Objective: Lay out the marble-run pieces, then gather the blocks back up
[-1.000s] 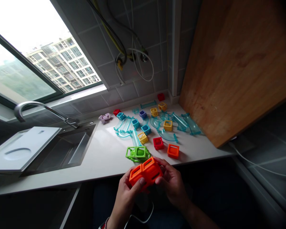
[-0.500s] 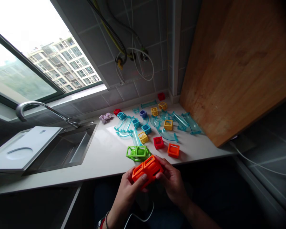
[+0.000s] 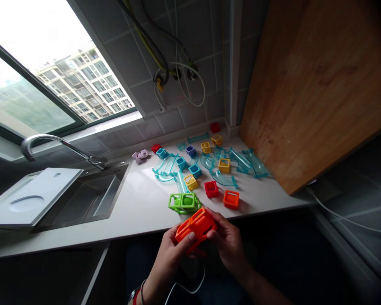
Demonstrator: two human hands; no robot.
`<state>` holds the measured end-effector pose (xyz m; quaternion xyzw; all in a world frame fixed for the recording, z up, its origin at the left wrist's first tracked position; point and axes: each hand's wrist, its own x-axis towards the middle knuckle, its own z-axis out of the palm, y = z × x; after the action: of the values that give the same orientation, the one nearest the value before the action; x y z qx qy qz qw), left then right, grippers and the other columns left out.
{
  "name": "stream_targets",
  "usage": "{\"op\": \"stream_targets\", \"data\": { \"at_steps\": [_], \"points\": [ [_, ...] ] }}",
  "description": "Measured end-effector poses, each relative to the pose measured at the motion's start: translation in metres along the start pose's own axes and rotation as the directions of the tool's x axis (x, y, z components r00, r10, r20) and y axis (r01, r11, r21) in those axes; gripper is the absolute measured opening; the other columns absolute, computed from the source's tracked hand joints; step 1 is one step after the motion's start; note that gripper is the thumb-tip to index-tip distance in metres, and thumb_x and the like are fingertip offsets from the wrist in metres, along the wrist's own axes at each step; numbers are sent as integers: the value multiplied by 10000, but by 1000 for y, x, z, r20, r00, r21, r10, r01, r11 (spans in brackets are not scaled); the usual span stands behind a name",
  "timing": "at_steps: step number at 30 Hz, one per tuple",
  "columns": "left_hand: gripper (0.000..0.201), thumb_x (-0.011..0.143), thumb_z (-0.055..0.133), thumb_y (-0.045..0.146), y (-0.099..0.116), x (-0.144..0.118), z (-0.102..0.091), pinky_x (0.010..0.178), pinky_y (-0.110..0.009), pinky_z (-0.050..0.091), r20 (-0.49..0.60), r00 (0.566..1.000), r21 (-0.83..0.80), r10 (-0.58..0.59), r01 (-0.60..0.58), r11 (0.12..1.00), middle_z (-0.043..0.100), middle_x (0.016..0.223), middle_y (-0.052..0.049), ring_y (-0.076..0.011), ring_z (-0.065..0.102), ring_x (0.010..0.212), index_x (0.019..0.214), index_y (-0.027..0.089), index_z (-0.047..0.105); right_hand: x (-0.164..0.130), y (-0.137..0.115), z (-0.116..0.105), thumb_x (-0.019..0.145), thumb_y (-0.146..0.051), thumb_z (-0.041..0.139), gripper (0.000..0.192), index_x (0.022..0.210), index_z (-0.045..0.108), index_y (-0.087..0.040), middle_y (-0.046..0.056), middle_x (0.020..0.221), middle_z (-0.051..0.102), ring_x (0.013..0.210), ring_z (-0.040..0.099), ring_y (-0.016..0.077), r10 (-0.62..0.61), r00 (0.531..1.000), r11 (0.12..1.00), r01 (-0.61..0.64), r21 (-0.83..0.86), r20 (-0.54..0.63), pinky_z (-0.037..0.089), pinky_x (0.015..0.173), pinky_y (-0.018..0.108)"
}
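Observation:
Two joined orange frame blocks (image 3: 197, 226) are held between my hands just in front of the counter edge. My left hand (image 3: 175, 245) grips their left end, thumb on top. My right hand (image 3: 227, 235) grips the right end with thumb and fingers. Right behind them, a pair of joined green frame blocks (image 3: 183, 203) rests on the counter. To the right lie a single orange block (image 3: 231, 199) and a red block (image 3: 211, 189). A yellow block (image 3: 191, 182) sits a little farther back. The undersides of the held blocks are hidden.
Clear blue track pieces (image 3: 224, 179) and several more blocks are spread over the white counter (image 3: 139, 199). A sink (image 3: 108, 195) with a white box (image 3: 34, 199) across it is at left. A wooden board (image 3: 314, 84) leans at right. A white cable (image 3: 190, 292) hangs below.
The joined orange blocks have tilted very slightly in my hands. Both hands keep their grip, and the pieces on the counter have not moved.

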<state>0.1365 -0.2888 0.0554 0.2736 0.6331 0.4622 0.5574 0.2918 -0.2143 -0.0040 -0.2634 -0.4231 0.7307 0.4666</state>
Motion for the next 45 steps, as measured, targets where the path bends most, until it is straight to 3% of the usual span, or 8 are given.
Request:
{"op": "stream_targets", "data": {
  "at_steps": [10, 14, 21, 27, 32, 36, 40, 45],
  "points": [
    [598, 789, 848, 525, -5, 0, 5, 551, -305, 600, -11, 1000, -58, -25, 25, 998, 785, 987, -157, -240, 756, 553, 1157, 80, 695, -6, 7, 2, 813, -579, 832, 593, 1299, 749, -249, 92, 1232, 766, 1072, 730, 286, 33, 997, 999, -35, -20, -76, 603, 903, 316],
    [532, 858, 798, 497, -3, -3, 7, 507, -225, 499, -6, 1000, -17, -9, 9, 1000, 775, 803, -103, -209, 739, 518, 1167, 82, 673, -6, 7, 1, 821, -573, 828, 609, 1321, 734, -239, 93, 1207, 774, 1059, 739, 292, 22, 996, 999, -25, -35, -85, 607, 906, 328],
    [557, 859, 777, 536, -8, -3, 5, 471, -241, 464, 35, 999, -6, 10, -10, 1000, 686, 533, -17, -187, 642, 377, 1166, 95, 632, -5, 4, 2, 815, -568, 834, 570, 1286, 754, -255, 94, 1246, 769, 1102, 740, 299, 29, 997, 999, -31, -20, -65, 614, 926, 333],
    [532, 865, 775, 526, -7, -6, 7, 548, -284, 542, 15, 1000, -18, 18, -18, 1000, 647, 477, 12, -141, 570, 322, 1141, 91, 645, -5, 2, 2, 815, -567, 835, 562, 1275, 764, -253, 100, 1220, 774, 1113, 740, 300, 18, 999, 1000, -18, -5, -31, 621, 926, 331],
    [479, 873, 781, 495, -2, -8, 6, 495, -257, 506, 11, 999, -17, 31, -31, 999, 670, 552, 8, -118, 554, 325, 1118, 101, 659, -6, 3, 4, 810, -537, 851, 580, 1304, 747, -251, 111, 1282, 759, 1144, 735, 316, 26, 1000, 999, -25, 31, -14, 626, 948, 371],
    [452, 808, 852, 449, 7, -10, 2, 550, -250, 558, -42, 991, 19, 126, -126, 992, 774, 861, -75, -185, 711, 603, 1087, 124, 708, -6, 2, 4, 811, -533, 852, 614, 1344, 714, -264, 110, 1345, 735, 1182, 726, 328, 34, 999, 997, -36, 68, 31, 622, 976, 407],
    [472, 797, 874, 360, 21, -14, -2, 892, -315, 604, -48, 970, 103, 238, -233, 967, 776, 1165, -110, -293, 736, 1065, 1200, 173, 714, -3, -1, 2, 858, -462, 834, 566, 1378, 677, -303, 96, 1393, 710, 1270, 686, 318, 3, 994, 994, -14, 108, 107, 566, 1078, 447],
    [518, 793, 875, 290, 31, -19, -1, 1014, -359, 567, -47, 934, 250, 355, -333, 909, 746, 1272, -106, -309, 713, 1170, 1268, 229, 679, -1, 3, -1, 886, -331, 826, 533, 1387, 650, -294, 118, 1421, 685, 1282, 677, 308, -12, 985, 991, -12, 134, 172, 560, 1083, 467]
  ]
}}
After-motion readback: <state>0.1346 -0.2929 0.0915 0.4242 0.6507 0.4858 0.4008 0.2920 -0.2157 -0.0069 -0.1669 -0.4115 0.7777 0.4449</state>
